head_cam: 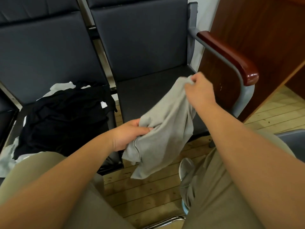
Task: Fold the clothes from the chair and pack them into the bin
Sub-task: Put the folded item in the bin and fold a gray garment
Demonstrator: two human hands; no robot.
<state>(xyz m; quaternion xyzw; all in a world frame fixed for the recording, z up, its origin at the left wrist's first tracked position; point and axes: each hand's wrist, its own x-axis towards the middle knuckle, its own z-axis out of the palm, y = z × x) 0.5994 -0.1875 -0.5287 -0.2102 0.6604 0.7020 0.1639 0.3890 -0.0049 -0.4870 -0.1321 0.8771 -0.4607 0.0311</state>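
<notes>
Head view. Holds a grey garment [165, 126] up in the air, just in front of the dark chair seat [148, 90] and partly above its front edge. Grips it with both hands: left hand [130, 134] closed around a bunched part near the front edge of the seat, thumb on top; right hand [198, 88] pinching a corner higher up, over the right part of the seat, near the wooden armrest [231, 57].

Looks like the opening-out step, before any fold: crumpled, not flat, lower edge hanging toward the wooden floor [148, 192] in front of the seat. Runs with the long axis on a diagonal, from the pinched corner over the seat down to the loose hem in front of it.

Next, probably calls for finding two matching corners, pulling them apart and laying the cloth flat on the seat. Leaves a pile of black and white clothes [66, 116] waiting on the neighbouring seat, to the left.
</notes>
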